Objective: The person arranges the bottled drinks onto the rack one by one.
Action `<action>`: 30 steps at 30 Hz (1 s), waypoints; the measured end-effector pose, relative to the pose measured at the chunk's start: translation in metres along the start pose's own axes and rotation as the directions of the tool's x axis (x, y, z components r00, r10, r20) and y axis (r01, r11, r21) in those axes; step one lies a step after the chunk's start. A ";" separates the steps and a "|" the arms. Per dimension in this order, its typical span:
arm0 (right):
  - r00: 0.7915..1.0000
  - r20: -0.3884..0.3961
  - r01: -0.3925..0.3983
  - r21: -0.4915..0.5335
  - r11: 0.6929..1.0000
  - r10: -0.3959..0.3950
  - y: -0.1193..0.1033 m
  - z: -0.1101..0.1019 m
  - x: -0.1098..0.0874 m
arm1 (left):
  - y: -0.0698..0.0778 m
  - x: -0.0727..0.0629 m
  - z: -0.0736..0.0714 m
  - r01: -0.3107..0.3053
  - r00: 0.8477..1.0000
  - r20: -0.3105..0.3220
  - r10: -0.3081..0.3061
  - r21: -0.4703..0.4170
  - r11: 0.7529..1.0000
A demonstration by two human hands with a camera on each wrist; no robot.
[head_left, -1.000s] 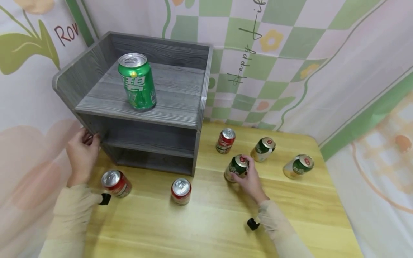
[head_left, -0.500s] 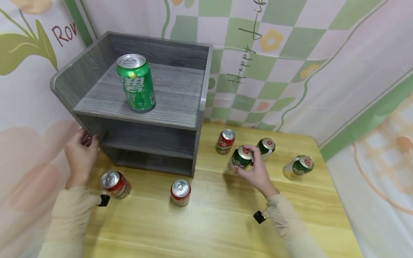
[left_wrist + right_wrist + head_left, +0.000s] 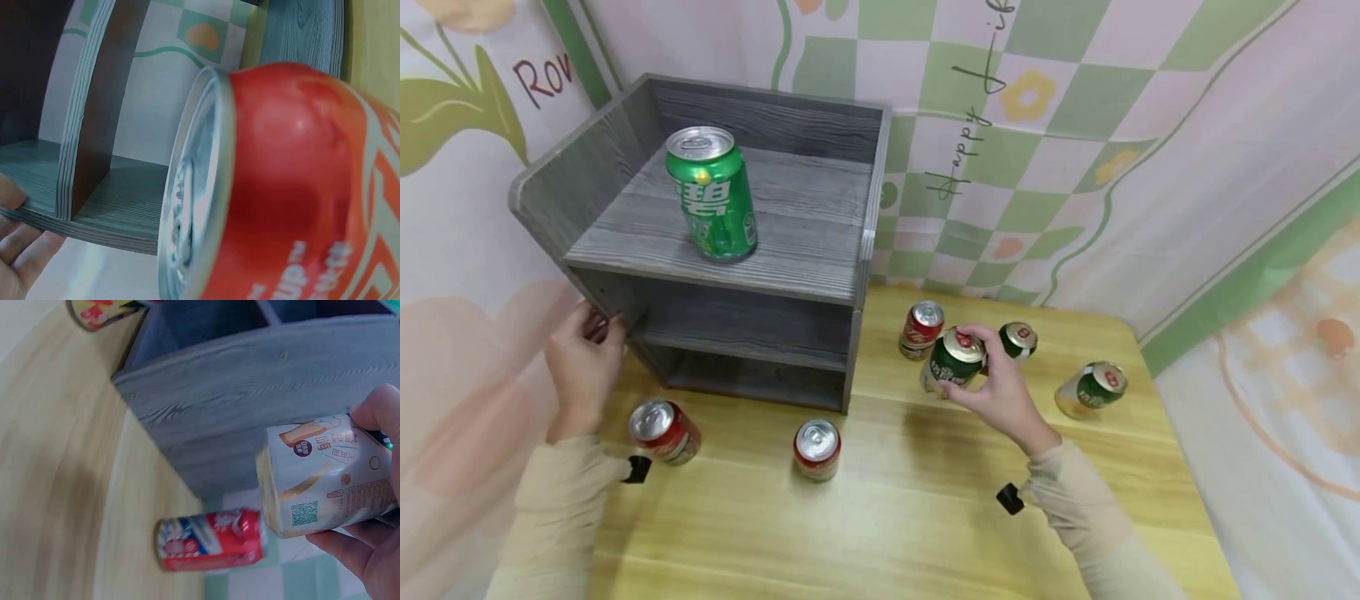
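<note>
My left hand (image 3: 583, 371) pinches the front edge of the left side panel of a grey wooden shelf (image 3: 805, 204). In the left wrist view, the thumb lies inside the panel and the fingers (image 3: 34, 253) outside. A green-and-cream drink can (image 3: 953, 367) is held off the table in my right hand (image 3: 1003, 392), thumb and fingers around its sides. Seen from the right wrist, the can (image 3: 331, 478) is tilted beside the shelf's right side panel (image 3: 250, 394). A green soda can (image 3: 718, 208) stands on the shelf's top level; the two lower compartments hold nothing visible.
Red cans stand on the wooden table (image 3: 887, 533): one at front left (image 3: 665, 432), one before the shelf (image 3: 817, 452), one at its right (image 3: 921, 332). Two more green-and-cream cans stand at right, one behind the hand (image 3: 1021, 337), another farther right (image 3: 1092, 390). Patterned cloth (image 3: 970, 200) hangs behind.
My right hand has lifted the green-and-cream can off the table and moved it up, lately a little left toward the shelf. The left hand keeps its grip on the shelf panel.
</note>
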State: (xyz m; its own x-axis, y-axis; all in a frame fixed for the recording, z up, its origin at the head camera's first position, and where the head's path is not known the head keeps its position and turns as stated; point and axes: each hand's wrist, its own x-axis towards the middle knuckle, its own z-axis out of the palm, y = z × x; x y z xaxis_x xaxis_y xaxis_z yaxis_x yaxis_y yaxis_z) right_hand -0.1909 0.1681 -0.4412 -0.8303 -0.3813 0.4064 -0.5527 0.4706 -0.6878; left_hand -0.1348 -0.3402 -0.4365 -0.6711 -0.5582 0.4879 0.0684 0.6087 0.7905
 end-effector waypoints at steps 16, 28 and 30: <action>0.989 0.117 0.074 0.170 0.983 -0.095 -0.060 0.006 0.009 | 0.002 0.002 -0.002 -0.036 0.999 -0.003 0.036 0.023 0.999; 0.950 0.202 0.184 0.251 0.950 -0.237 -0.094 0.040 0.016 | -0.001 0.001 -0.002 -0.031 1.000 0.001 0.031 0.042 0.999; 0.942 0.215 0.201 0.258 0.945 -0.259 -0.099 0.047 0.018 | -0.001 0.001 -0.002 -0.028 1.000 0.000 0.028 0.040 0.999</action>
State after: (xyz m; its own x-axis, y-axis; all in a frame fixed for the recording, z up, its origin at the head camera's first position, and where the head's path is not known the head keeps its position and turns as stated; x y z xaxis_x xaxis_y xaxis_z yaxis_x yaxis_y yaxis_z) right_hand -0.1476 0.0770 -0.3937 -0.6237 -0.6516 0.4317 -0.6708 0.1627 -0.7236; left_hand -0.1338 -0.3427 -0.4363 -0.6690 -0.5407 0.5100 0.0579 0.6461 0.7610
